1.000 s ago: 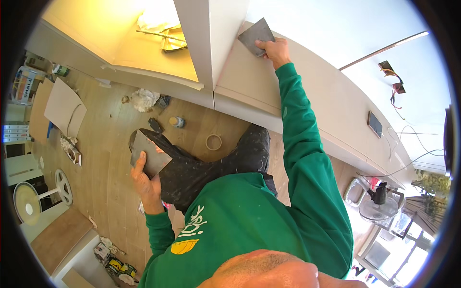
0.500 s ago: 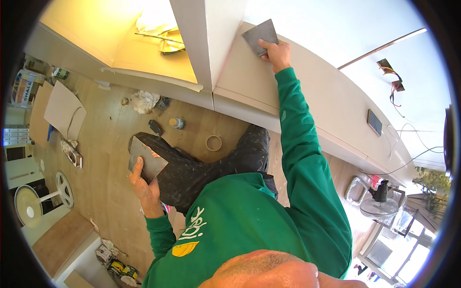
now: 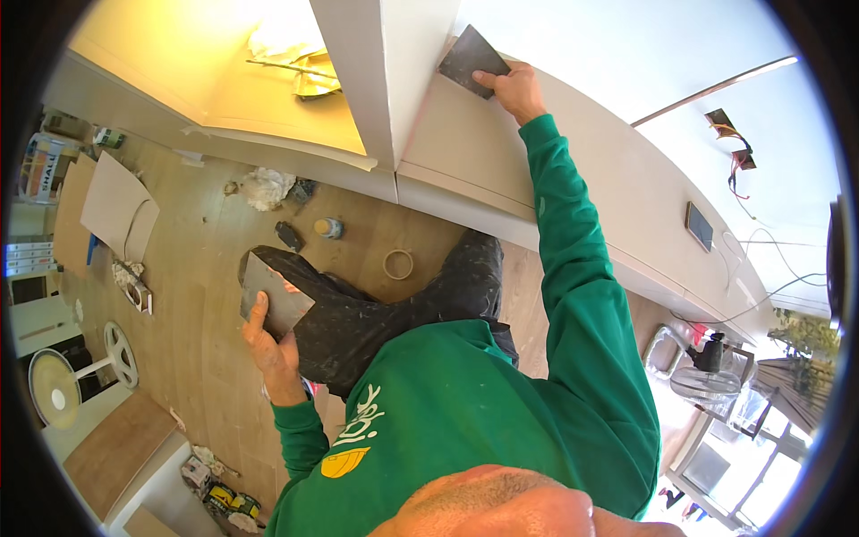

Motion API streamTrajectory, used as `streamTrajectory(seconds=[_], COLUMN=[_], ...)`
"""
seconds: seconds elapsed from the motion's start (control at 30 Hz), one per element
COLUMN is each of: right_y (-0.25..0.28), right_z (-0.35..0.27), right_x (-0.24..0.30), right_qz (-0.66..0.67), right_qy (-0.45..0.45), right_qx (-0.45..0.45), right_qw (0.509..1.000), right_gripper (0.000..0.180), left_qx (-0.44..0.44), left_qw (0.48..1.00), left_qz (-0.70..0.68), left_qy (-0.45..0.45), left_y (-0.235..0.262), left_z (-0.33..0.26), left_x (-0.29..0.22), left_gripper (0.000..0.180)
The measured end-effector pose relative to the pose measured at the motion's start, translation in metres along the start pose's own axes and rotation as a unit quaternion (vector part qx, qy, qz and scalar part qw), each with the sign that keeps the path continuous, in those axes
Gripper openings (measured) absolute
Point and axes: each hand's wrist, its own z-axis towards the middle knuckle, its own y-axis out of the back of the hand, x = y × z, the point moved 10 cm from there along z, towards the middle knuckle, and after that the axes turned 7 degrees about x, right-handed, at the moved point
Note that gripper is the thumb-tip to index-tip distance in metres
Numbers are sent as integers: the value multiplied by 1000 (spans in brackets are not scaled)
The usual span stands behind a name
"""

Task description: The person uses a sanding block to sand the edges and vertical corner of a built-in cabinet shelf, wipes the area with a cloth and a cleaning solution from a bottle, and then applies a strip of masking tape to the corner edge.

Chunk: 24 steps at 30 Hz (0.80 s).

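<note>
My right hand reaches far forward, thumb and fingers closed on a flat, dark grey metal putty blade. That blade is at the far end of a long beige ledge, by the corner of the white wall and the upright panel. Whether its edge touches the wall or the ledge, I cannot tell. In my left hand, held low over my dark trousers, is a second squarish metal putty blade with a shiny face. The fingers behind it are mostly hidden.
A phone lies on the ledge, near loose cables. Wires hang from wall boxes. A lit niche opens at left. On the wooden floor are a tape roll, a small jar and crumpled plastic. A fan stands left.
My right hand has shifted slightly left and up with its blade, closer to the upright panel, and the blade has turned a little. My left hand stays nearly still.
</note>
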Motion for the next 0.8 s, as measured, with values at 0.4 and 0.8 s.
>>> streamTrajectory(seconds=[0.4, 0.8], right_y=[27, 19], right_z=[-46, -6], right_x=[-9, 3], right_qz=[184, 109], right_qy=[7, 47], right_qx=[-18, -23], right_qw=[983, 993], right_gripper=[32, 38], left_qx=[11, 33], left_qw=[1000, 999], left_qz=[-8, -5], left_qy=[-15, -5], left_y=[-3, -14], left_z=[-3, -7], left_x=[-4, -6], left_gripper=[40, 39])
